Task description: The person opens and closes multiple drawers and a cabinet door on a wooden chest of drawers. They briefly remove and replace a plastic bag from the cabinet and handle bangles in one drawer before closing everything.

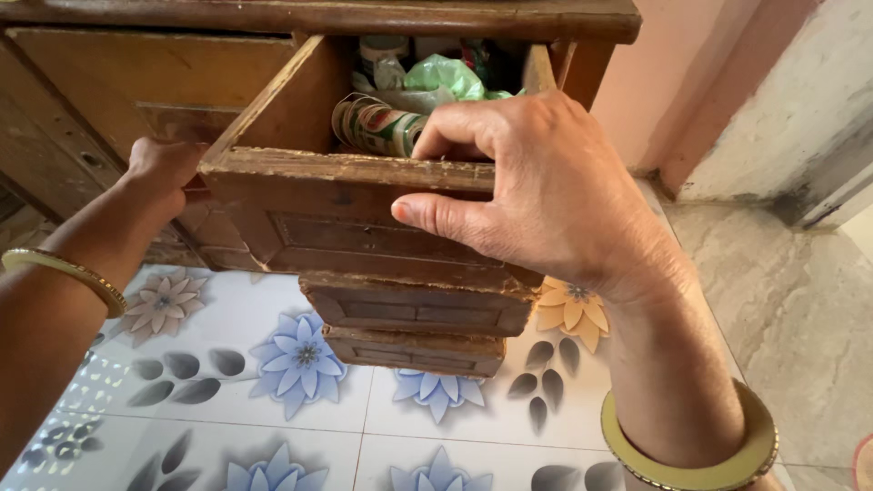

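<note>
A worn wooden drawer stands pulled out of an old wooden cabinet. My right hand grips the drawer's front edge, fingers hooked over the top and thumb pressed on the face. My left hand holds the drawer's left front corner. Inside the drawer lie a rolled-up printed wrapper, a green plastic bag and some small containers, partly hidden. Both wrists wear bangles.
Two more drawers sit slightly pulled out beneath the top one. The floor below is white tile with blue and grey flower prints. A pink wall and grey stone floor lie to the right.
</note>
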